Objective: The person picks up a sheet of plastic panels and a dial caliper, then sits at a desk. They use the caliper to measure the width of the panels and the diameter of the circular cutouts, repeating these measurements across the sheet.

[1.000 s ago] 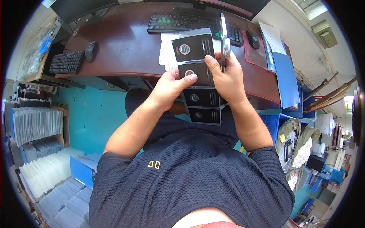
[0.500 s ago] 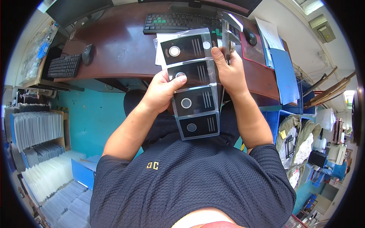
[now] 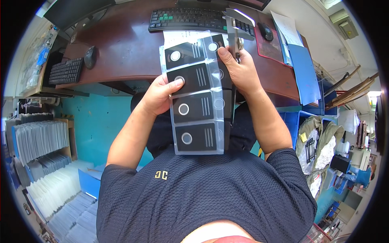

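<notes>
A strip of black panels in transparent film (image 3: 196, 106) hangs over my lap, each panel with a round ring and slanted or straight pale lines. My left hand (image 3: 159, 96) grips its left edge, thumb on top beside the second panel's ring. Another layer of black panels (image 3: 227, 117) shows behind it at the right, with round windows seen through the film. My right hand (image 3: 242, 73) is closed around a metal caliper (image 3: 232, 32), jaws pointing away from me. Its thumb presses on the upper right edge of the panels. The right fingertips are mostly hidden.
Beyond the panels, a brown desk (image 3: 117, 44) carries a black keyboard (image 3: 186, 19), a mouse (image 3: 265, 31), white paper and a second keyboard (image 3: 67, 72). Blue folders (image 3: 303, 73) hang at its right edge. Stacked sheets (image 3: 42, 139) fill racks on the left; bagged parts (image 3: 324, 152) stand at right.
The strip has shifted left and its lower end swung left, baring more of the layer behind. Both hands and the caliper moved slightly left with it.
</notes>
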Demonstrator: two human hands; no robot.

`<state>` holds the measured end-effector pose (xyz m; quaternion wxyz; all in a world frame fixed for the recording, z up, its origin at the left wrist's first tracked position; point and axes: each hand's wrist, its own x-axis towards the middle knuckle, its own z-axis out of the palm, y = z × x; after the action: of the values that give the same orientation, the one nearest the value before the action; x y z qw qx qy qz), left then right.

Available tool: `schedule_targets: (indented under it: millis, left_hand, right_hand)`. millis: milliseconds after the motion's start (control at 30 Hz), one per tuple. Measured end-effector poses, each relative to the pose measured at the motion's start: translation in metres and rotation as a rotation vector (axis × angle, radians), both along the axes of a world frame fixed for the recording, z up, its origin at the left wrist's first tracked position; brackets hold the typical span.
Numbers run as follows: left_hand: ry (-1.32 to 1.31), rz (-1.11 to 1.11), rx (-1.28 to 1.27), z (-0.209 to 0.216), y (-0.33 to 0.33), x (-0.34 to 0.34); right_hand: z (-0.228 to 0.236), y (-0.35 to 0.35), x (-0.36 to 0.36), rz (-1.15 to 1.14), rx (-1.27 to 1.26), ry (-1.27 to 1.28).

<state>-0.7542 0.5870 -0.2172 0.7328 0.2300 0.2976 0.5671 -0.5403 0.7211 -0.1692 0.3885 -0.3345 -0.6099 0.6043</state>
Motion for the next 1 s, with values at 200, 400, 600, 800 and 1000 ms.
schedule_targets:
  millis: [200,400,600,800,1000]
  left_hand:
    - [0.089,0.432,0.065,-0.002,0.008,0.007]
    - [-0.025,0.436,0.030,0.009,0.007,0.002]
    - [-0.024,0.369,0.003,0.011,0.005,-0.006]
    - [0.023,0.414,0.048,0.025,-0.001,-0.002]
    - [0.288,0.379,0.022,0.035,-0.027,-0.032]
  right_hand:
    - [-0.005,-0.023,0.017,0.079,-0.239,-0.055]
    - [0.000,-0.038,0.036,0.148,-0.104,-0.206]
    - [0.002,-0.034,0.045,0.178,-0.112,-0.186]
    - [0.012,-0.037,0.052,0.238,-0.080,-0.300]
    - [0.037,-0.022,0.073,0.211,0.034,-0.478]
